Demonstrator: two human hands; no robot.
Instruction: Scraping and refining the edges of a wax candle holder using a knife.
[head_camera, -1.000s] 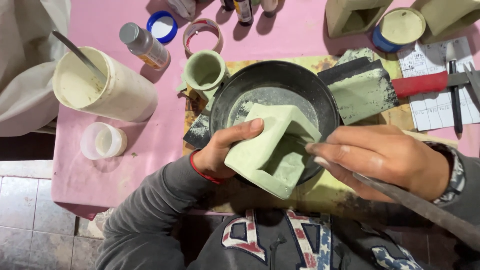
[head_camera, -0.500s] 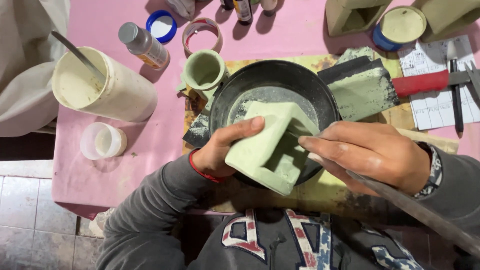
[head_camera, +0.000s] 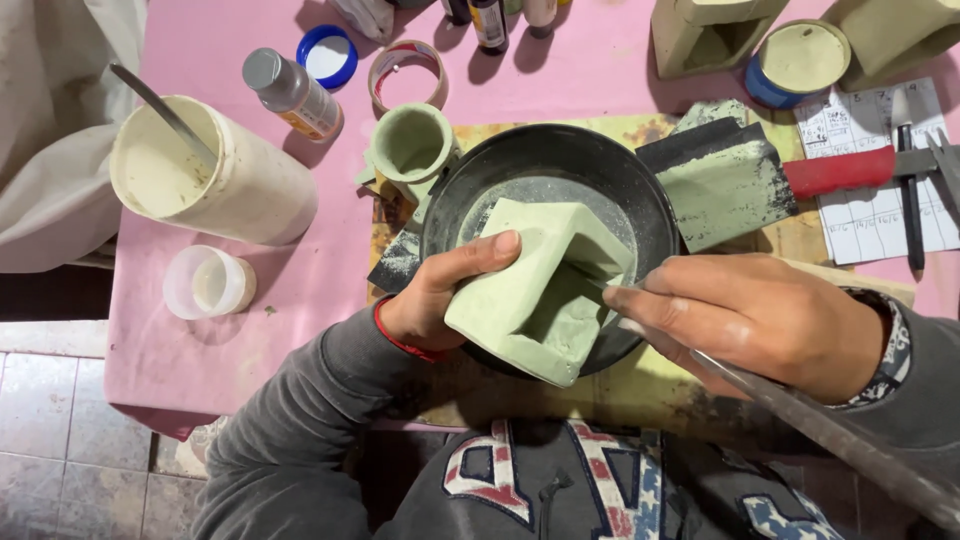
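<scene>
Tilting over a black bowl (head_camera: 640, 190), a hollow green block (head_camera: 530, 300) sits clasped in the left hand (head_camera: 440, 295). Right hand (head_camera: 760, 320) grips a metal file (head_camera: 820, 430), tip inside the hollow. Far left stands a white tub (head_camera: 250, 190).

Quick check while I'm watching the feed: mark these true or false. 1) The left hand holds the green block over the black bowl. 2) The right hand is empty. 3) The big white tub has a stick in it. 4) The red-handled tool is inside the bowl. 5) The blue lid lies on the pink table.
1) True: the left hand grips the pale green hollow block above the black bowl.
2) False: the right hand holds a long metal tool with its tip at the block.
3) True: a thin metal stick leans in the white tub.
4) False: the red-handled tool lies on the table, right of the bowl.
5) True: the blue lid lies on the pink table.
</scene>
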